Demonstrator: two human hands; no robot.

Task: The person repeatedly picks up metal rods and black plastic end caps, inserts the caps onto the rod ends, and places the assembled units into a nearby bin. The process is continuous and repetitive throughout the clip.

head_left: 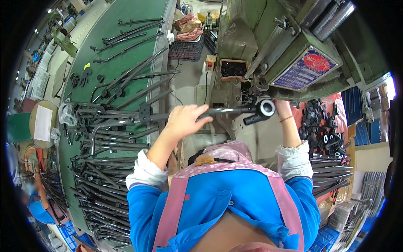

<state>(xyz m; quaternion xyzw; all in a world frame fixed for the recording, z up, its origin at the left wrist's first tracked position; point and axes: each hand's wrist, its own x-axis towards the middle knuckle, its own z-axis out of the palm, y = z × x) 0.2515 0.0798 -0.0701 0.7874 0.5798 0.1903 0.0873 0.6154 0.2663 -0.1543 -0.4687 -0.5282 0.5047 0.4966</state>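
A long black metal tube [228, 111] with a bent left end stretches from above the green table to the press. My left hand [184, 121] lies around its middle, with the thumb apart from the fingers. On the tube's right end is a black joint [252, 119] with a round socket and a white ring [266, 108]. My right hand [283, 110] is just right of the socket, under the press head; its fingers are mostly hidden. Whether it grips the joint does not show.
Many black tubes [107, 185] pile up on the green table [100, 31] at left. The green press [302, 63] stands ahead at right. A parts box [233, 69] sits beside it. Black fittings [317, 122] and more tubes [331, 174] lie at right. Another person [40, 206] is far left.
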